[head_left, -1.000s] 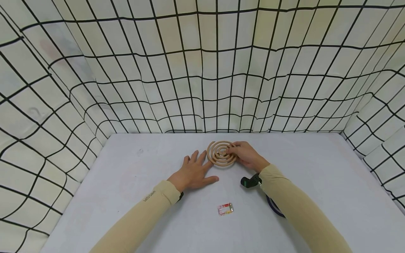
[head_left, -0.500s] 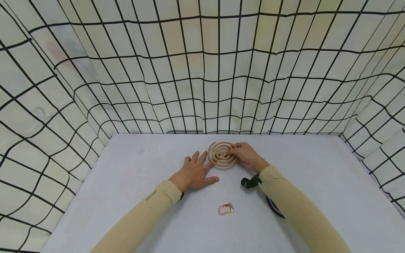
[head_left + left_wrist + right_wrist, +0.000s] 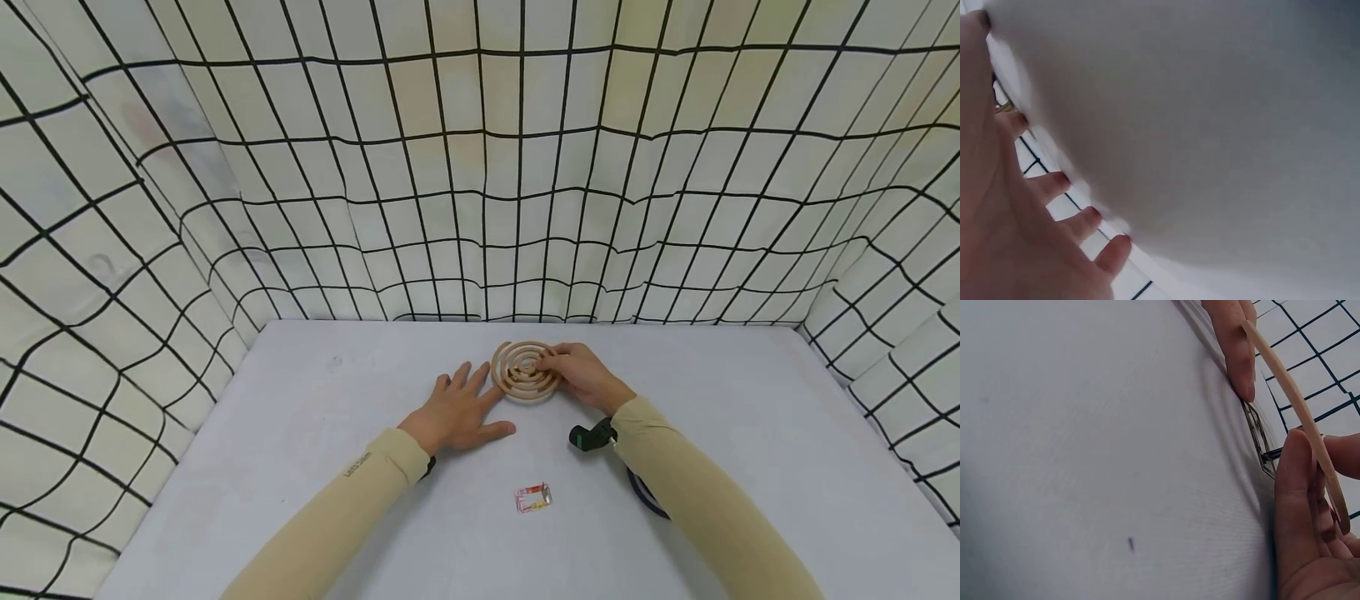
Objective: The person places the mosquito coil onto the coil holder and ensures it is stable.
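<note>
A tan spiral coil (image 3: 512, 388) is pinched by my right hand (image 3: 588, 377) between thumb and fingers; in the right wrist view the coil (image 3: 1297, 397) is seen edge-on, raised off the white surface. Under it stands a small metal stand (image 3: 1256, 434), with a fingertip of the other hand touching its end. My left hand (image 3: 457, 412) lies with fingers spread on the table, its index fingertip at the coil's left edge. In the left wrist view the left hand (image 3: 1029, 231) shows spread fingers.
A small red and white packet (image 3: 533, 497) lies on the white table (image 3: 360, 358) in front of the hands. A dark round object (image 3: 646, 495) is partly hidden by the right sleeve. Black netting over white cloth surrounds the table's back and sides.
The head view has shifted slightly. Both hands and the coil keep nearly the same places on the table.
</note>
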`<state>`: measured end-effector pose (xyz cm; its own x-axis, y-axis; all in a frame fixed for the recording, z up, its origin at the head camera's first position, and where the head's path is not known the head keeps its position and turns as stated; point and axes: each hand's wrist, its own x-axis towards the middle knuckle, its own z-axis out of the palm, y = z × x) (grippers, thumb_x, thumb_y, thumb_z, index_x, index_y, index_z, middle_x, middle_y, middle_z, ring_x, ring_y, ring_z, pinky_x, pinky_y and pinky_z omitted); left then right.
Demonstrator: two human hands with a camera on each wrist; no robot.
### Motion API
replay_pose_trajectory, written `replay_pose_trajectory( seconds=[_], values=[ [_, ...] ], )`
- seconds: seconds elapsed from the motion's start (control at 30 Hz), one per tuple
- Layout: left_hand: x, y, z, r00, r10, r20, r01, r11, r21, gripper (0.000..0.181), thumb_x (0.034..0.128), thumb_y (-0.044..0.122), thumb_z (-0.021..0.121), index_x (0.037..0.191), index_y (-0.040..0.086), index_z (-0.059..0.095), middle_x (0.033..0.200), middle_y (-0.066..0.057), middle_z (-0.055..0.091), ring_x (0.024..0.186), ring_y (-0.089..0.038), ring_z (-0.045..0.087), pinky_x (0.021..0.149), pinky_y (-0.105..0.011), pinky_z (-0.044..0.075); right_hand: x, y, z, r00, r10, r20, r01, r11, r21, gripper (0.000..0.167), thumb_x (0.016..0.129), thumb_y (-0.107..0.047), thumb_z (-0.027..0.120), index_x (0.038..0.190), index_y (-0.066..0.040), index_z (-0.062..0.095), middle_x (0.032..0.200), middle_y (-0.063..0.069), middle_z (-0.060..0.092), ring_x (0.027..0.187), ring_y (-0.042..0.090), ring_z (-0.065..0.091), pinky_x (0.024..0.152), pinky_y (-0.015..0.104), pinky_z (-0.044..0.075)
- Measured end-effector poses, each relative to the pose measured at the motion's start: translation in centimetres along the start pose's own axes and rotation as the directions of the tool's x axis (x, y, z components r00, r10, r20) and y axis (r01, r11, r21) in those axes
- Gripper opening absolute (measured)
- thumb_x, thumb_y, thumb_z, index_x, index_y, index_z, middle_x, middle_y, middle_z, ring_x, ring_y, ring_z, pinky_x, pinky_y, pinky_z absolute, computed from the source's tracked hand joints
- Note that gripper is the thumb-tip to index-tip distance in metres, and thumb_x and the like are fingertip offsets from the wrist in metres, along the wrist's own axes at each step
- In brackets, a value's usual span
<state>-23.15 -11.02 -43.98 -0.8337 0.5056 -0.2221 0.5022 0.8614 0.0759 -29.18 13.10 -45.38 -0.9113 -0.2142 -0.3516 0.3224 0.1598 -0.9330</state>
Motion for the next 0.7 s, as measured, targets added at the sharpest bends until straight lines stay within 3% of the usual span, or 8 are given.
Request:
replay_pose_trajectory(
  seconds=[0.3, 0.7],
  values=[
    [-0.6, -0.2, -0.2, 1.000, 0.009, 0.013, -0.009, 1.000, 0.024, 0.077, 0.0999, 0.074, 0.040, 0.163, 0.031, 0.033, 0.175, -0.010, 0.019, 0.162, -0.038, 0.019, 0.123, -0.062, 0.027, -0.6, -0.2, 0.0, 1.000, 0.008, -0.013, -0.008, 1.000, -0.009, 0.057, 0.101, -0.015, 0.064, 0.148, 0.010, 0.044, 0.121, 0.010, 0.063, 0.094, 0.005, 0.063, 0.078, 0.018, 0.055],
    [-1.7, -1.3, -0.4, 1.000, -0.001, 0.016, 0.000, 1.000, 0.019, 0.074, 0.1011, 0.070, 0.042, 0.164, 0.033, 0.030, 0.174, -0.009, 0.024, 0.162, -0.039, 0.021, 0.124, -0.063, 0.025, -0.6, 0.0, -0.6, 1.000, 0.015, 0.005, -0.015, 1.000, -0.028, 0.054, 0.102, -0.019, 0.064, 0.145, 0.009, 0.049, 0.115, 0.009, 0.068, 0.093, 0.008, 0.068, 0.082, 0.022, 0.058]
  ],
)
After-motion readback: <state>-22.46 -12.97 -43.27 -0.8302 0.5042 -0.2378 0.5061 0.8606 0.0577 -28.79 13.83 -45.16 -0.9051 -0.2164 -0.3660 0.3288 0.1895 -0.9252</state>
